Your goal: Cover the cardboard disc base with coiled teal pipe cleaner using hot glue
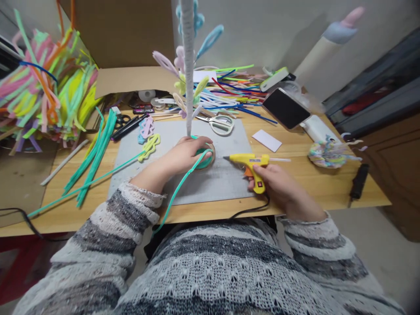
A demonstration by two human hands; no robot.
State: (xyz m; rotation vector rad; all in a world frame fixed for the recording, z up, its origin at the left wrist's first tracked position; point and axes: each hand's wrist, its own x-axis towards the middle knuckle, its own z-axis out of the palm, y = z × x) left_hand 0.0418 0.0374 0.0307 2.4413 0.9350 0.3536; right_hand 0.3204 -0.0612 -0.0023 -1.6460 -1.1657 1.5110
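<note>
My left hand (188, 154) is closed over a small round base and presses a teal pipe cleaner (177, 189) against it. Teal coils (205, 161) cover part of the base's top; my fingers hide the rest. From the base rises an upright white wrapped stem (188, 65), with pastel pipe-cleaner loops (210, 41) around it. My right hand (274, 181) grips a yellow hot glue gun (244, 158), a finger by its orange trigger. Its nozzle points left, a short way from the base, not touching it. A clear glue stick (278, 160) sticks out behind.
Under the work lies a grey mat (226, 188). Scissors (222, 125), a phone (286, 108) and a white card (267, 140) lie beyond. Teal pipe cleaners (95, 153) and a big colourful bundle (42, 87) are left. The gun's black cord (249, 210) runs along the front edge.
</note>
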